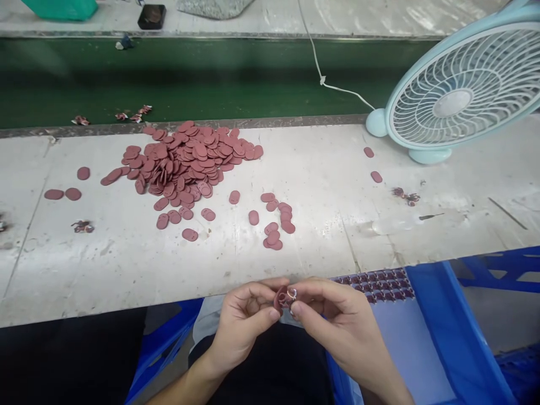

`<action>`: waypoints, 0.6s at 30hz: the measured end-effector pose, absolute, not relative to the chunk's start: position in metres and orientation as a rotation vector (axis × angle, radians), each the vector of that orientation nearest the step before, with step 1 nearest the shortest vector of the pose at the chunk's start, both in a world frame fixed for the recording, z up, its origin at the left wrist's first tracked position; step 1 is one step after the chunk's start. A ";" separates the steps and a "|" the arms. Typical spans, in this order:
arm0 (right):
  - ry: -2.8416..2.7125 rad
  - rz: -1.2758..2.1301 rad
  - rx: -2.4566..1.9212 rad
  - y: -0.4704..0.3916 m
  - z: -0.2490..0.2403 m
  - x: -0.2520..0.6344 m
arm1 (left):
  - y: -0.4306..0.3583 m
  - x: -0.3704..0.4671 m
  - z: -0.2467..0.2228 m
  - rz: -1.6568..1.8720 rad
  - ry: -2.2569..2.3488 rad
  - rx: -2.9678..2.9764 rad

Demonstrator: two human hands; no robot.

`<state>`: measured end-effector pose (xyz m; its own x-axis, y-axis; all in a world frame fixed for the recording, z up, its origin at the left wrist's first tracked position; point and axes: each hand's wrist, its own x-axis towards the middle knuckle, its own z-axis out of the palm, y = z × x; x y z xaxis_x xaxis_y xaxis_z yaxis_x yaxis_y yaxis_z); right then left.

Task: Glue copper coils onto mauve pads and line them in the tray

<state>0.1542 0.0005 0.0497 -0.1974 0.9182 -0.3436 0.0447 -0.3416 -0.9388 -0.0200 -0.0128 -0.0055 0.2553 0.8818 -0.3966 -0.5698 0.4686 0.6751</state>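
Note:
Just off the table's near edge, my left hand (248,320) pinches a dark red oval disc (278,298) between thumb and fingers. My right hand (333,315) meets it there, its thumb and forefinger closed on a small dark red figure with white and orange bits (289,297). The two pieces touch or overlap; how they join is too small to tell. A large heap of similar red oval discs (198,154) lies on the white table (312,242), with more discs scattered in front of it and to its left and right.
A light blue fan (453,104) stands at the right, its white cord (314,50) running back. Below the table's right edge, a blue crate (459,337) holds rows of small dark red pieces (382,284). A green channel (253,79) runs behind the table. Small figures (83,226) lie left.

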 end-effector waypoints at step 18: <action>-1.235 1.672 -1.421 0.011 0.060 0.154 | -0.019 -0.019 -0.007 1.027 0.922 0.566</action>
